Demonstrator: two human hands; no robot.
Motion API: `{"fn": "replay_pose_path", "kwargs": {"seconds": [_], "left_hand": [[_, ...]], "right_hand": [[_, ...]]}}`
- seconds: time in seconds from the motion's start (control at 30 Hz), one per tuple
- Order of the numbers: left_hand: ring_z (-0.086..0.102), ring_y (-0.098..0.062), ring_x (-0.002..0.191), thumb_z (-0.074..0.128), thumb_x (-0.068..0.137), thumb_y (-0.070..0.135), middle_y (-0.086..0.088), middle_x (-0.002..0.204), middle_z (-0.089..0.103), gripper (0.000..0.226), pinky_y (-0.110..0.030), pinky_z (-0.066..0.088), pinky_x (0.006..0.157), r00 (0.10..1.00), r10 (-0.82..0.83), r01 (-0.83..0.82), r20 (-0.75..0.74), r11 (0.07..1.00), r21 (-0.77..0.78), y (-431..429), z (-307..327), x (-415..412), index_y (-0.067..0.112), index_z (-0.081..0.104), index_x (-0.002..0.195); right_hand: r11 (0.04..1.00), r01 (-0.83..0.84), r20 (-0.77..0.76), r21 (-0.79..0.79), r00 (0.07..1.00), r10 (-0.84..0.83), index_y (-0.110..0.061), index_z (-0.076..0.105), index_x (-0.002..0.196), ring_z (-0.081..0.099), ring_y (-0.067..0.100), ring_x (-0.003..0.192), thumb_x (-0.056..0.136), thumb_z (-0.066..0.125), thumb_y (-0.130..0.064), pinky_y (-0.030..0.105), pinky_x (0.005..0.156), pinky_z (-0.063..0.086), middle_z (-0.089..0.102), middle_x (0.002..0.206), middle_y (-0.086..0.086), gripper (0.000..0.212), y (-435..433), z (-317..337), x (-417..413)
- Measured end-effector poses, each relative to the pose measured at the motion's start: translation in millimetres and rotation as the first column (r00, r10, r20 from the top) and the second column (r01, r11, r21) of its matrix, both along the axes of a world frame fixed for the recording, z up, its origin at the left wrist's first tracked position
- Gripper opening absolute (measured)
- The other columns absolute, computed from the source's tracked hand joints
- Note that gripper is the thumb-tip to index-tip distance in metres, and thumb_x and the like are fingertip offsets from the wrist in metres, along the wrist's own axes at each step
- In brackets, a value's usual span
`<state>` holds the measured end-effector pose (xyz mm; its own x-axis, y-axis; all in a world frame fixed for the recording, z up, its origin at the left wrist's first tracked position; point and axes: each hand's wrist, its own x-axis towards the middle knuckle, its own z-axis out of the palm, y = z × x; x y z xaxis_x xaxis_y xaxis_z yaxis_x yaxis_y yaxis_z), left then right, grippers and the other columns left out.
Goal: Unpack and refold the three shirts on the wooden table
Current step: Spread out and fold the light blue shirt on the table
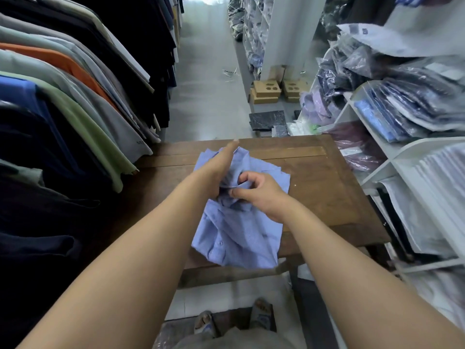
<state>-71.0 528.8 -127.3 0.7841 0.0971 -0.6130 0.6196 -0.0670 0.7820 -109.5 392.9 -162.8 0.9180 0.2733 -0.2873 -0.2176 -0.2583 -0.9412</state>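
A blue button shirt (236,230) lies bunched mid-bench (324,187), reaching the near edge. The left grip (221,165) is laid along it, fingers straight; a fabric fold is pinched by the right grip (259,192). The fold is best drawn taut and creases smoothed outward.

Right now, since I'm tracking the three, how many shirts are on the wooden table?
1: a blue shirt, rumpled, in the middle of the wooden table; others could be hidden beneath it.
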Motion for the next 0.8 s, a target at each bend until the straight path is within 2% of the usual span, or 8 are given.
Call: {"fn": "replay_pose_path", "kwargs": {"seconds": [0.07,0.13,0.2,0.3,0.43,0.53,0.63,0.8], "left_hand": [[0.067,-0.03,0.102,0.064,0.091,0.048,-0.007,0.104,0.066,0.024,-0.044,0.057,0.091,0.996,-0.067,0.071,-0.058,0.995,0.068,1,-6,2,0.025,0.061,0.099],[0.064,-0.031,0.108,0.058,0.096,0.025,-0.018,0.127,0.064,0.036,-0.035,0.054,0.081,0.99,-0.083,0.097,-0.115,0.988,0.121,7,-14,1,0.008,0.06,0.128],[0.063,-0.034,0.109,0.048,0.097,0.011,-0.02,0.127,0.064,0.036,-0.035,0.049,0.076,0.996,-0.064,0.073,-0.057,0.98,0.184,16,-23,-2,0.002,0.057,0.131],[0.065,-0.032,0.101,0.041,0.097,0.009,-0.014,0.112,0.069,0.033,-0.042,0.056,0.089,0.989,-0.089,0.068,0.116,0.982,0.176,23,-32,-11,0.012,0.062,0.123],[0.057,-0.023,0.085,0.04,0.092,-0.004,-0.003,0.088,0.064,0.032,-0.031,0.052,0.08,0.95,-0.176,0.156,0.256,0.983,0.099,29,-23,-22,0.018,0.063,0.094],[0.047,-0.021,0.079,0.049,0.077,0.003,-0.003,0.081,0.051,0.015,-0.027,0.04,0.07,0.961,-0.091,0.096,0.26,0.995,-0.009,33,-3,-25,0.016,0.054,0.074],[0.048,-0.027,0.075,0.057,0.058,0.016,-0.01,0.08,0.051,0.023,-0.033,0.039,0.072,0.988,-0.049,0.096,0.148,0.94,-0.327,36,19,-32,0.011,0.051,0.08],[0.053,-0.023,0.066,0.057,0.083,0.027,-0.011,0.072,0.053,0.019,-0.03,0.047,0.066,0.969,-0.126,0.228,0.214,0.792,-0.567,33,42,-41,0.01,0.054,0.075]], "right_hand": [[0.998,-0.063,-0.065,0.003,0.996,0.063,-0.017,0.07,0.081,0.064,0.008,0.067,0.082,0.08,-0.009,0.02,0.066,0.053,0.067,0.069,-0.003,0.013,3,3,-7],[0.996,-0.09,-0.127,0.025,0.988,0.093,-0.02,0.076,0.081,0.068,0.014,0.08,0.082,0.081,-0.013,0.031,0.086,0.058,0.071,0.077,-0.002,0.009,4,6,-12],[0.992,-0.014,-0.237,0.125,0.971,0.043,-0.019,0.077,0.082,0.068,0.02,0.088,0.083,0.079,-0.019,0.039,0.093,0.056,0.074,0.089,0.003,0.001,5,8,-16],[0.914,0.354,-0.325,0.2,0.904,-0.279,-0.013,0.067,0.094,0.069,0.026,0.079,0.089,0.063,-0.023,0.033,0.064,0.052,0.077,0.099,0.008,0.012,-1,5,-14],[0.751,0.66,-0.195,-0.019,0.734,-0.65,-0.015,0.055,0.098,0.057,0.014,0.051,0.097,0.053,-0.019,0.023,0.043,0.039,0.073,0.081,0.005,0.004,-15,-7,-10],[0.785,0.607,-0.159,-0.124,0.769,-0.62,-0.019,0.052,0.117,0.066,0.019,0.072,0.089,0.067,-0.021,0.032,0.066,0.058,0.069,0.091,0.004,0.032,-23,-22,-9],[0.886,0.441,-0.192,-0.144,0.866,-0.462,-0.038,0.033,0.146,0.062,0.025,0.112,0.078,0.071,-0.029,0.048,0.099,0.053,0.06,0.125,0.003,0.078,-24,-29,-11],[0.91,0.364,-0.069,-0.199,0.921,-0.383,-0.024,0.036,0.15,0.06,0.025,0.116,0.091,0.054,0.001,0.029,0.08,0.052,0.056,0.134,0.009,0.067,-38,-38,-10]]}}
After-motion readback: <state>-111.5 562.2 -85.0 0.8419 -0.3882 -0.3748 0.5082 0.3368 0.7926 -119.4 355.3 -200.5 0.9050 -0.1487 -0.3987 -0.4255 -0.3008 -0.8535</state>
